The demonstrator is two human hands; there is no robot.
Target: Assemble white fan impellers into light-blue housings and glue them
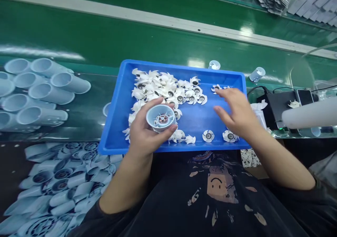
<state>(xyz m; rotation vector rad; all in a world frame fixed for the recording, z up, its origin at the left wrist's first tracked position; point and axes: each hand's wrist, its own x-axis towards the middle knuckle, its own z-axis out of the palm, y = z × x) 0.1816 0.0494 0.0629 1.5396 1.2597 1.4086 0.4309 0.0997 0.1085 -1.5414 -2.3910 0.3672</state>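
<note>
My left hand (143,130) is wrapped round a light-blue fan housing (161,125), its open end facing up. A copper-coloured motor coil shows inside the housing. Over the right part of a blue tray (113,124) hovers my right hand (234,110), fingers apart and nothing seen in them. Close to its fingertips lies a white fan impeller (216,88), with another partly covered by the hand. Below the hand, two more impellers, one of them this impeller (208,136), rest near the tray's front edge. White impellers (158,86) are heaped in the tray's left half.
Light-blue tubes (39,93) lie stacked on the bench at left. Beneath them is a pile of blue housings (58,184). Two small cups, one being this cup (257,74), stand behind the tray. At right are a black box (273,107) and a white cylinder (310,112).
</note>
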